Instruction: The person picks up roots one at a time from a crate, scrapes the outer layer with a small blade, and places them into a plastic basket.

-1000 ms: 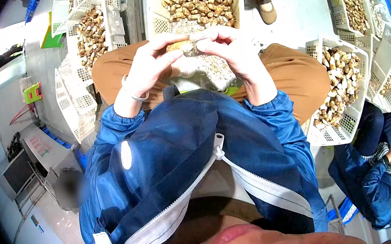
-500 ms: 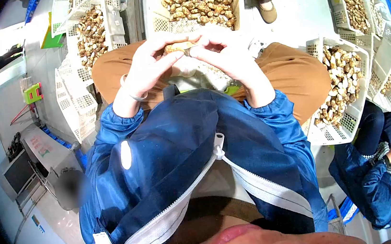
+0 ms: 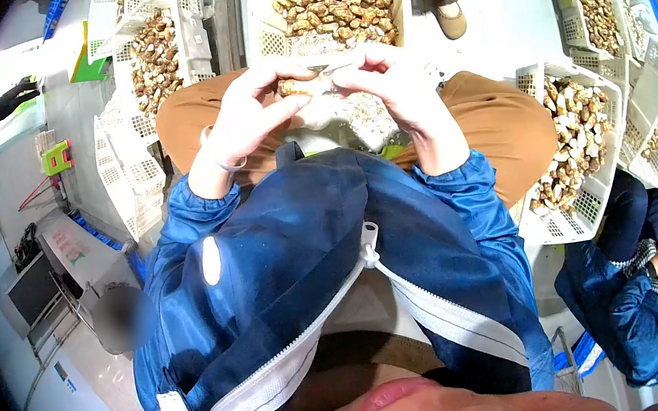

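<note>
White crate (image 3: 272, 43) holds brown lumps (image 3: 338, 1), the left hand (image 3: 244, 118) a piece (image 3: 296, 87).

A knobbly, mottled brown piece (image 3: 291, 87) sits in the left hand (image 3: 246, 117), the right hand (image 3: 404, 91) just beside it. Straight ahead, a rectangular white plastic crate (image 3: 272, 44) holds similar pieces (image 3: 334, 0). A second crate (image 3: 180, 44) stands beyond the left knee, a third (image 3: 577, 226) beside the right, a fourth (image 3: 574, 30) farther ahead at right. A flat brown shoe (image 3: 451, 25) rests right of the front crate; a blue-jacketed co-worker (image 3: 630, 321) is behind the third.
</note>
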Available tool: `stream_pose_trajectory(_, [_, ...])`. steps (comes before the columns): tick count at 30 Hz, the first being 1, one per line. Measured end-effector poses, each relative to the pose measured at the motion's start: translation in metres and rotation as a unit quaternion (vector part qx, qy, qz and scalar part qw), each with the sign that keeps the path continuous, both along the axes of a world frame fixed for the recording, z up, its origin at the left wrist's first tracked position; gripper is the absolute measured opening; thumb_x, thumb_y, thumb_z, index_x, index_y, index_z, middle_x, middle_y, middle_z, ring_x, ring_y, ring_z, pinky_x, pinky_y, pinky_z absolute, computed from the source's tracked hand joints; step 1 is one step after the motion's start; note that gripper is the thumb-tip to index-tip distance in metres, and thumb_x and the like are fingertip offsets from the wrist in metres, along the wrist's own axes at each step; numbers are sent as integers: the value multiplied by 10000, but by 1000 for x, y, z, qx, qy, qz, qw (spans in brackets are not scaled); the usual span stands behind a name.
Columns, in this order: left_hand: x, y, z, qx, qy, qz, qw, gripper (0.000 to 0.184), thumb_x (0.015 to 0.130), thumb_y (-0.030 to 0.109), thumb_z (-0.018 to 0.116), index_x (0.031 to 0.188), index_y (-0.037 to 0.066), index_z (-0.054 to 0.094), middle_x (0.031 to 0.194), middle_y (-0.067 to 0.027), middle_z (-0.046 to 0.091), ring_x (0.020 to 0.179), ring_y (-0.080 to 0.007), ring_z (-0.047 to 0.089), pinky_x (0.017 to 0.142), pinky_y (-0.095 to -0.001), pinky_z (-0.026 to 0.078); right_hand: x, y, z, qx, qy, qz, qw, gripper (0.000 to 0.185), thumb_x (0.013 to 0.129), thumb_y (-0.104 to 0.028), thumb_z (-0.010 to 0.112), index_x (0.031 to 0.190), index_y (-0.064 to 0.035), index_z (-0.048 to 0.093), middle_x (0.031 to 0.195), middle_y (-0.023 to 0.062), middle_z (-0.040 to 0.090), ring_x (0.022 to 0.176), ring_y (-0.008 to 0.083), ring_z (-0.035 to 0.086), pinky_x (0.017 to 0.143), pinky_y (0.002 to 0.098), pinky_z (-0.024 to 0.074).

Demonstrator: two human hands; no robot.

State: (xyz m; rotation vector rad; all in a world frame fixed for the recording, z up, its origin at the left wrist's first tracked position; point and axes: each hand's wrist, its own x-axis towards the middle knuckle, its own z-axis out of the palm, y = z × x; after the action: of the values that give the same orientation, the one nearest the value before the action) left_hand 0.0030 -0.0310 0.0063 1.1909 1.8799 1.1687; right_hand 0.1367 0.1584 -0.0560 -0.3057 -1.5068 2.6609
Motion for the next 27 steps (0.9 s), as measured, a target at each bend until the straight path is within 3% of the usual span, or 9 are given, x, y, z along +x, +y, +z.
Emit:
stream_pose_trajectory(2, [-1,0,-3,14,-34,11,999,262,846,48,713,1093,2,642,1121,-89,629,1087,-192,582,972,-320,444,-2,-2,-7,-60,-8,-16,998,90,884,-77,692,856,2,658,802,57,694,725,106,657,664,232,516])
stream_pose_trajectory(7, [5,-1,-12,37,-134,67,988,255,867,33,706,1105,22,616,1176,-88,600,1143,-181,551,1000,-314,434,-1,-6,3,4,24,-1,1000,120,871,-93,714,908,12,669,852,45,666,734,94,622,672,244,513])
stream_pose_trajectory(10, [11,1,-10,19,-189,121,974,235,868,18,703,1083,27,610,1162,-85,606,1111,-172,567,990,-309,443,-2,-9,4,182,72,-54,979,112,860,-92,716,860,10,672,892,43,668,794,94,620,685,256,509])
stream_pose_trajectory(14, [11,1,-14,49,-183,121,974,266,871,-18,682,1111,22,573,1142,-84,594,1090,-166,563,973,-307,446,-4,-10,7,304,131,-113,937,109,809,-78,736,818,4,665,885,85,658,796,151,630,702,276,505])
stream_pose_trajectory(18, [13,3,-18,83,-156,111,978,248,878,-34,663,1095,14,553,1125,-88,583,1081,-170,559,967,-312,448,-1,-13,5,285,105,-125,945,106,809,-75,737,820,1,665,886,89,657,788,144,626,686,278,503])
stream_pose_trajectory(21, [16,1,-17,67,-190,145,969,247,874,-44,662,1088,15,553,1127,-94,583,1087,-180,559,982,-321,443,2,-11,4,99,-9,-84,992,108,836,-83,733,829,6,671,851,54,652,760,100,610,661,253,488])
stream_pose_trajectory(24, [15,1,-18,65,-97,127,985,253,865,-49,663,1086,13,556,1122,-103,588,1097,-193,561,995,-334,438,0,-14,13,58,32,-87,994,113,864,-95,723,847,6,675,792,7,636,726,57,574,639,224,465])
stream_pose_trajectory(25, [14,1,-18,56,-55,110,991,255,863,-48,664,1087,12,556,1123,-106,590,1101,-197,561,998,-339,437,-2,-13,7,181,73,-96,976,119,873,-110,719,854,0,678,743,-21,618,698,53,555,631,218,456])
stream_pose_trajectory(27, [14,-3,-16,35,29,73,996,260,859,-46,664,1089,10,557,1123,-111,594,1109,-206,562,1003,-350,435,-3,-16,-2,130,60,-78,987,112,873,-107,715,844,-6,677,734,-18,617,697,55,552,630,216,454])
